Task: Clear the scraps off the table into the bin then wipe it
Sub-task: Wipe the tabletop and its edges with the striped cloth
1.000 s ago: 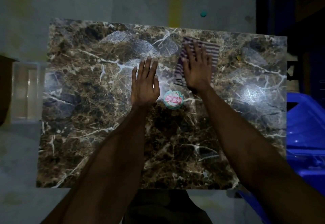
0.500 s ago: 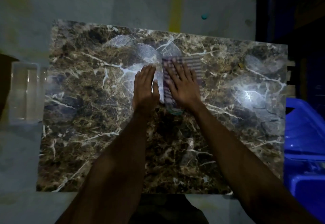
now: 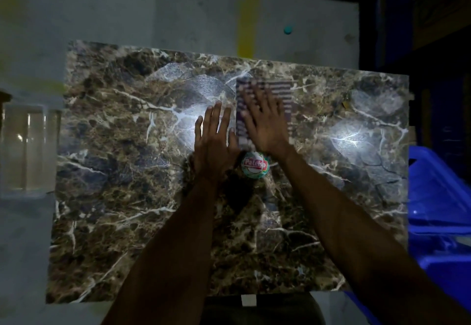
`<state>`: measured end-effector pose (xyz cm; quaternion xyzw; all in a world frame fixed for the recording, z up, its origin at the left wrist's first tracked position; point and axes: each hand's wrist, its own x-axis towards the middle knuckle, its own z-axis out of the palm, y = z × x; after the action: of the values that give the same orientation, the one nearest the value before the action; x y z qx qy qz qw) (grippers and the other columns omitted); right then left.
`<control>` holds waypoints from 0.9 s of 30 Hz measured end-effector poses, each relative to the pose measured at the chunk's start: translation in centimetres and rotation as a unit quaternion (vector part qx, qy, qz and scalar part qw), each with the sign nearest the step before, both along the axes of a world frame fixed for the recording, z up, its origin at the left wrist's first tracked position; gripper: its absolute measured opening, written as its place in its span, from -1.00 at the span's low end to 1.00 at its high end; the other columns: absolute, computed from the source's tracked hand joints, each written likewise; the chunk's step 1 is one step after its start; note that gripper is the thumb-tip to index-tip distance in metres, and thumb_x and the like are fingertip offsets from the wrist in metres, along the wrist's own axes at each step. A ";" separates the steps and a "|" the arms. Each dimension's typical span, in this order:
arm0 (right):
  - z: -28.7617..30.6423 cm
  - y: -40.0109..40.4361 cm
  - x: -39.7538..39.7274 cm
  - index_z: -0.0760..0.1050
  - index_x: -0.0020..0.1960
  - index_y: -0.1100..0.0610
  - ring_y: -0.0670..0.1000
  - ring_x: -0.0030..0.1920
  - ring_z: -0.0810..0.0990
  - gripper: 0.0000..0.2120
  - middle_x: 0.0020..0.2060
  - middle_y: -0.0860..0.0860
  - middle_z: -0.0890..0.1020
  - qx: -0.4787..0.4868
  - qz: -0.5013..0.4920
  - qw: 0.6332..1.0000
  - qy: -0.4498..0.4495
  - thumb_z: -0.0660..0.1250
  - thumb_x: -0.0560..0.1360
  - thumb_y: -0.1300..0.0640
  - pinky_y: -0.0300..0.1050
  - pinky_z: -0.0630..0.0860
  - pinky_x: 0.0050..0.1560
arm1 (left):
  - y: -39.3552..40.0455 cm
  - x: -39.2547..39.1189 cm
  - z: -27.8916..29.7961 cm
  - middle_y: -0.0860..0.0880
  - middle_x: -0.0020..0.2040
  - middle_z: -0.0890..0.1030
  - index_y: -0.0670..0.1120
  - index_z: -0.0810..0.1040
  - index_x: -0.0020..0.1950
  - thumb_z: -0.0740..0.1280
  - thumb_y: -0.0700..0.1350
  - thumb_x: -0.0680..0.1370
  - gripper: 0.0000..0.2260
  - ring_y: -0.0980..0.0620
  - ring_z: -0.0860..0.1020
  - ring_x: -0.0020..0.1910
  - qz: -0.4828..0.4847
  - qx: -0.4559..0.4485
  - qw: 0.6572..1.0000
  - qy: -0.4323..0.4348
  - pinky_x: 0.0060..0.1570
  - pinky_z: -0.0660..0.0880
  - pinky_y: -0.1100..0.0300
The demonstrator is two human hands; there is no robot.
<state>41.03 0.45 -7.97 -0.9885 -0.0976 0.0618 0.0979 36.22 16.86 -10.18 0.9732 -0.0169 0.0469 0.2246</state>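
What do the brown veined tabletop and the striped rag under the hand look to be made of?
Brown veined tabletop: polished marble or a marble-look laminate; white veins and glossy glare spots show. Striped rag: probably thin woven cotton, matte, lying flat under the right hand.

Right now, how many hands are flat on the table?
2. Left hand lies flat on the bare marble table; right hand presses the striped cloth beside it.
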 end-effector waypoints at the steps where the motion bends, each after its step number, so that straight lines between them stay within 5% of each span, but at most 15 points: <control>1: 0.1 -0.8 -1.6 -0.03 0.70 -0.10 0.13 0.68 -0.07 -0.46 0.69 0.01 -0.01 0.003 0.026 1.000 0.006 -0.03 0.75 -0.13 0.20 -0.01 0.63 | 0.0 0.0 0.0 -0.05 0.65 0.25 0.00 0.33 0.62 0.22 -0.04 0.66 -0.50 -0.06 0.20 0.64 -0.002 -0.001 1.000 0.004 0.61 0.10 -0.06; 5: 0.5 -6.6 -4.1 0.01 0.69 -0.12 0.11 0.68 -0.02 -0.47 0.69 -0.02 0.03 -0.006 -0.018 1.000 0.018 -0.04 0.74 -0.15 0.20 0.04 0.62 | 0.1 0.0 0.0 -0.05 0.66 0.24 0.01 0.31 0.63 0.23 -0.03 0.65 -0.48 -0.07 0.20 0.64 -0.008 -0.009 1.000 0.015 0.61 0.12 -0.08; 11: 0.4 -10.2 5.1 0.06 0.69 -0.05 0.16 0.67 0.03 -0.42 0.68 0.04 0.08 -0.036 -0.193 0.981 0.007 -0.14 0.71 -0.19 0.25 0.07 0.60 | 0.1 -0.1 -0.2 -0.07 0.65 0.27 -0.03 0.35 0.61 0.22 -0.04 0.67 -0.52 -0.07 0.22 0.63 -0.005 0.009 1.000 -0.019 0.59 0.15 -0.08; 15: -0.4 -6.1 6.2 0.09 0.68 -0.05 0.19 0.66 0.06 -0.45 0.68 0.07 0.11 -0.016 -0.130 0.991 -0.010 -0.08 0.73 -0.16 0.22 0.05 0.61 | 0.1 -0.2 0.0 -0.05 0.64 0.30 -0.01 0.35 0.61 0.25 -0.06 0.68 -0.53 -0.07 0.23 0.62 -0.004 -0.001 1.000 -0.023 0.58 0.16 -0.07; 20: -0.8 -6.9 -2.3 0.07 0.69 -0.09 0.13 0.68 0.01 -0.48 0.69 0.00 0.04 0.010 0.037 0.999 -0.032 -0.01 0.75 -0.14 0.16 0.03 0.61 | -0.3 -0.4 0.4 -0.06 0.62 0.32 -0.01 0.35 0.61 0.22 -0.04 0.70 -0.55 -0.10 0.24 0.62 -0.002 -0.008 1.000 -0.022 0.58 0.16 -0.10; 27: -0.4 -18.0 -3.2 0.09 0.68 -0.10 0.13 0.67 0.07 -0.48 0.67 0.02 0.14 -0.013 -0.114 0.992 -0.044 -0.01 0.75 -0.15 0.20 0.14 0.59 | -0.5 -0.6 0.1 -0.11 0.63 0.29 -0.04 0.28 0.64 0.18 -0.06 0.69 -0.51 -0.15 0.25 0.61 -0.016 0.059 0.998 -0.008 0.57 0.17 -0.13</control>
<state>37.83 -17.54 -8.34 -0.9961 0.0124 0.0078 0.0873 35.63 16.34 -10.12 0.9840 -0.0374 0.0499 0.1669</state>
